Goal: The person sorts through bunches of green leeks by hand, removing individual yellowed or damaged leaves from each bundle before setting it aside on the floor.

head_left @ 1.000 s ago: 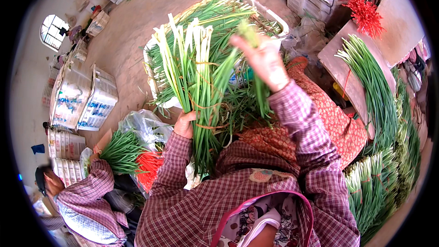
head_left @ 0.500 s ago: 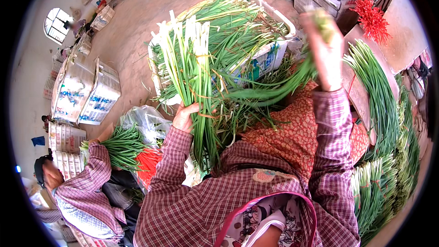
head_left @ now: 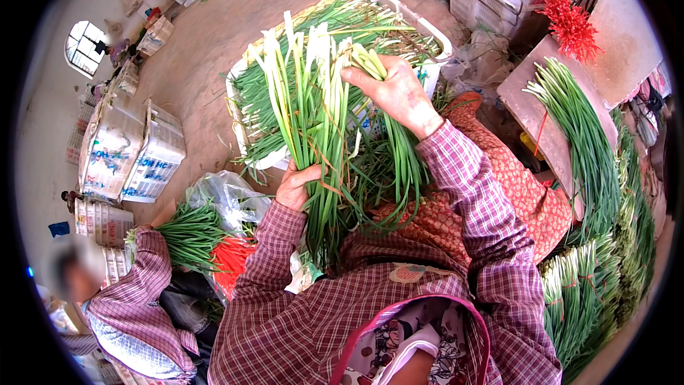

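My left hand (head_left: 298, 185) is wrapped round a bunch of chives (head_left: 296, 93), its pale stem ends up and its green leaves hanging over my lap. My right hand (head_left: 402, 94) grips a smaller bunch of chives (head_left: 405, 160). Pale ends stick out past its thumb, against the upper right of the first bunch, and the leaves droop below the wrist. Some dry brownish leaves hang between the two bunches. Just beyond my hands stands a white plastic crate (head_left: 420, 20), heaped with loose chives (head_left: 278, 89).
At right, chives (head_left: 581, 139) lie over a board (head_left: 524, 85) beside red ties (head_left: 568, 23); tied bunches (head_left: 577, 289) stand lower down. Stacked crates (head_left: 491, 0) rise behind. A co-worker (head_left: 135, 299) sits at left near chives (head_left: 189, 232), red strips (head_left: 231, 262) and a clear bag (head_left: 228, 196).
My right hand has come in from the far right with its chives, up to the stem ends of the left bunch. My left hand keeps its hold, nearly in place.
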The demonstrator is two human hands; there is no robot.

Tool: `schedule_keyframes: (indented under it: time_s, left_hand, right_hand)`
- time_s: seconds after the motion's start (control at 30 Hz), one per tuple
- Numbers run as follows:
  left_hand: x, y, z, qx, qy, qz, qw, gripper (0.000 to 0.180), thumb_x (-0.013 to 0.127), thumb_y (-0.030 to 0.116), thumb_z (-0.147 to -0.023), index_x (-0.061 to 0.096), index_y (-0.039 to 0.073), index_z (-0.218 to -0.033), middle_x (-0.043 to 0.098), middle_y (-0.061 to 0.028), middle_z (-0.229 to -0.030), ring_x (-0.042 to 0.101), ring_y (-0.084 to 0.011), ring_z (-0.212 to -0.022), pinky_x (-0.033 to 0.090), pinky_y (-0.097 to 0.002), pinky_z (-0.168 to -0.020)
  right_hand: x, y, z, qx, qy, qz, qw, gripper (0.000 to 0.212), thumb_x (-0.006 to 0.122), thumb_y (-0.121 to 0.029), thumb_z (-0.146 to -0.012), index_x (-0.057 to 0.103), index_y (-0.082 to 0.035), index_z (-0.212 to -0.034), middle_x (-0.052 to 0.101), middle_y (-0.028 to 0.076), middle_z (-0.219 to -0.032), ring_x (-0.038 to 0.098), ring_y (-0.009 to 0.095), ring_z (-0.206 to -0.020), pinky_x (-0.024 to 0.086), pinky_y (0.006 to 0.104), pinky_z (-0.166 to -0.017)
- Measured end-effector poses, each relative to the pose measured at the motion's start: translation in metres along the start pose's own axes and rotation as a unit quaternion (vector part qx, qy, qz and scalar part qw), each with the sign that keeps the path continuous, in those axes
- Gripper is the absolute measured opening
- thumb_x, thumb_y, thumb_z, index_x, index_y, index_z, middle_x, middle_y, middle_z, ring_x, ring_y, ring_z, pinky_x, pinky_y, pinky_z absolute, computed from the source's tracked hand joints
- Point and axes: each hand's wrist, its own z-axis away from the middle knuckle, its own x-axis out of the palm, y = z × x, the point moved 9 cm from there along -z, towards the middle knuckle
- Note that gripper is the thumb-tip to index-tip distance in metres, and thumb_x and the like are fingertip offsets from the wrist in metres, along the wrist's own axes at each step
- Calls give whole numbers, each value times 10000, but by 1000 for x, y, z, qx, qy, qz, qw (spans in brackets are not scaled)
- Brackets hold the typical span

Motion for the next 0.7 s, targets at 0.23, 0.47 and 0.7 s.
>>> schedule_keyframes:
  time_s: [0.23,0.47,0.7]
  left_hand:
    - [11,10,-4,0,24,18,1000,435,604,22,-678,507,28,-1102,601,-93,-956,583,-233,-888,465,-381,-824]
    - [-9,6,-7,9,40,30,999,439,617,-3,-667,517,51,-1091,604,-86,-964,590,-215,-868,467,-367,-812]
    - [3,6,-5,5,34,5,999,467,631,-26,-650,516,78,-1090,600,-49,-950,584,-185,-847,471,-330,-777]
  right_hand:
    - [38,26,41,-21,-213,295,931,307,569,-376,-783,640,-111,-919,628,93,-713,613,220,-640,491,348,-615]
    - [-44,24,25,-4,15,322,947,339,626,-380,-748,623,-75,-897,616,109,-671,612,224,-600,484,334,-563]
    - [4,-14,6,3,-31,99,995,354,635,-371,-741,635,-42,-872,613,130,-668,598,220,-568,480,312,-562]
